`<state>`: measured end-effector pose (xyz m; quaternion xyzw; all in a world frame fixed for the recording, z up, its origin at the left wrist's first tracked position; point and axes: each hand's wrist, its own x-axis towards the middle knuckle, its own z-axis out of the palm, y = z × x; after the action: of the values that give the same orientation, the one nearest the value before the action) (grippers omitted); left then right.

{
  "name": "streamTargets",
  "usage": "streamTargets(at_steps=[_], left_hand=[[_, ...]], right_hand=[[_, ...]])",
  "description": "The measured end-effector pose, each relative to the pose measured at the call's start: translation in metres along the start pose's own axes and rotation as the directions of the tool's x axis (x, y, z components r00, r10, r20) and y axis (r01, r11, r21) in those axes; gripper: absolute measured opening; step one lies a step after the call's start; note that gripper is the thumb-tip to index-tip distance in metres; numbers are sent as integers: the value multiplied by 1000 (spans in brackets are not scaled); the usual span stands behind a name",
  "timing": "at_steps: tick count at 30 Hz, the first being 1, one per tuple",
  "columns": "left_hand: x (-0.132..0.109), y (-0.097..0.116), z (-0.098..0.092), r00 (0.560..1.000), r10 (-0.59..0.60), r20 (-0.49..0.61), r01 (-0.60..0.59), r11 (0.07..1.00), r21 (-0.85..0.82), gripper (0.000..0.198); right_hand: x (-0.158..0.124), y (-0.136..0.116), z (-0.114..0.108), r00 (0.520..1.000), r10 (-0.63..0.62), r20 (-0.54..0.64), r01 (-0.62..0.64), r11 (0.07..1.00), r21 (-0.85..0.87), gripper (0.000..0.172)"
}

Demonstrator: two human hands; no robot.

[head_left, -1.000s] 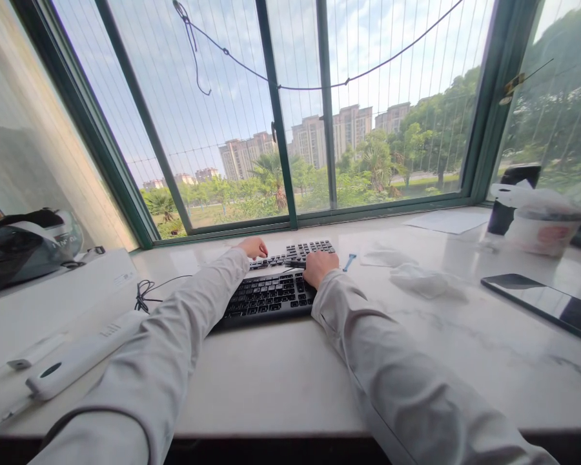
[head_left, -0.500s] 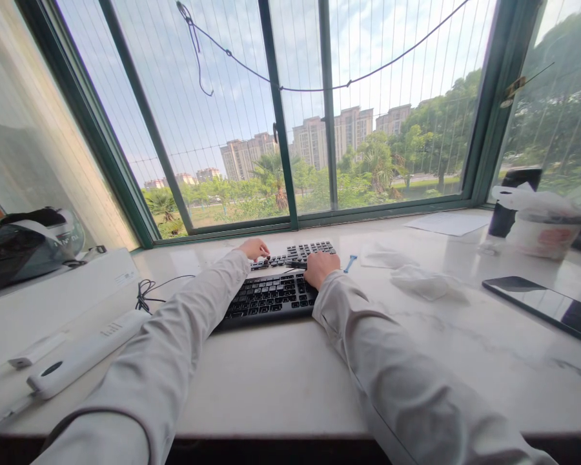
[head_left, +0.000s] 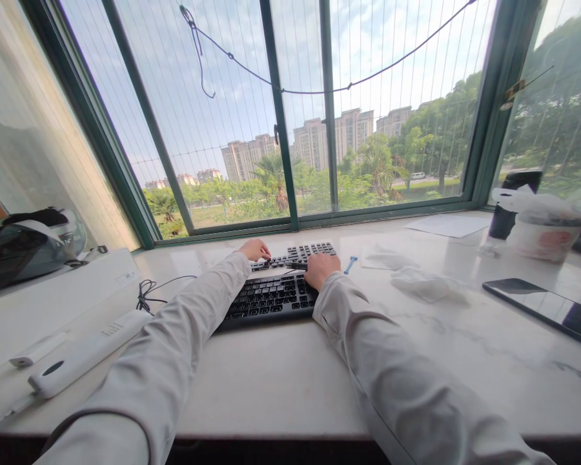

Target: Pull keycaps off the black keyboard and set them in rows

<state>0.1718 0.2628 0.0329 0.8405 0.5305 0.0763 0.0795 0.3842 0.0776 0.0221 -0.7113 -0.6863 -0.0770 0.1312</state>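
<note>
Right hand [head_left: 322, 270]: and a dark tool [head_left: 296, 265] is grasped!
Left hand [head_left: 255, 249]: poised by rows of keys [head_left: 312, 249]; hold cannot be told.
Keyboard [head_left: 270, 299]: laid nearside of both grips.

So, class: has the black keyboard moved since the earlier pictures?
No: against the green window frame, the black keyboard keeps its place; both drift slightly together in the view.

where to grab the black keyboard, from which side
Probably grip the keyboard by its front edge, from the near side: it lies flat, that edge mostly bare, while the right hand covers its far-right corner and the left sleeve hides its left end.
</note>
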Motion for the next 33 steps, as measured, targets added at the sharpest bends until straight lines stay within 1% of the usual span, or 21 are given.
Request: streamTargets(at_steps=[5, 8, 13, 16, 19, 21, 25, 27, 28, 30, 33], left_hand=[[-3, 2, 1, 1000, -11, -4, 11, 1000, -9, 27], [-4, 1, -1, 999, -23, -30, 23, 1000, -11, 28], [-12, 2, -14, 996, -33, -88, 32, 999, -10, 29], [-26, 4, -26, 991, -13, -132, 11, 1000, -16, 29], [-50, 8, -39, 984, 29, -174, -35, 999, -29, 30], [-74, 11, -47, 981, 73, -182, -82, 996, -44, 33], [-132, 14, -55, 957, 250, -147, -261, 963, -64, 37], [-161, 12, -53, 948, 299, -112, -310, 946, -98, 37], [-174, 11, -51, 937, 322, -134, -337, 935, -107, 36], [-194, 6, -43, 925, 328, -189, -355, 925, -132, 37], [-211, -2, -27, 913, 287, -290, -337, 931, -140, 42]], right_hand=[[0, 0, 0, 1000, 7, 13, -7, 1000, -10, 31], [-1, 0, -1, 1000, 11, 21, -10, 1000, -13, 32], [-1, 0, -1, 1000, 10, 17, -10, 1000, -4, 30], [-1, 0, 0, 1000, 12, 6, -12, 1000, 9, 28], [-1, 0, 0, 1000, 13, -3, -12, 1000, 10, 28], [-1, 0, -1, 1000, 10, -1, -10, 1000, 0, 29], [-2, 0, -1, 1000, 8, 10, -8, 1000, -24, 30], [-2, 0, -1, 1000, 10, 14, -9, 999, -34, 30], [-2, 0, -2, 1000, 10, 14, -10, 999, -39, 30], [-3, 0, -2, 1000, 6, 12, -6, 999, -53, 30], [-4, -1, -5, 1000, 0, -7, 0, 996, -94, 29]])
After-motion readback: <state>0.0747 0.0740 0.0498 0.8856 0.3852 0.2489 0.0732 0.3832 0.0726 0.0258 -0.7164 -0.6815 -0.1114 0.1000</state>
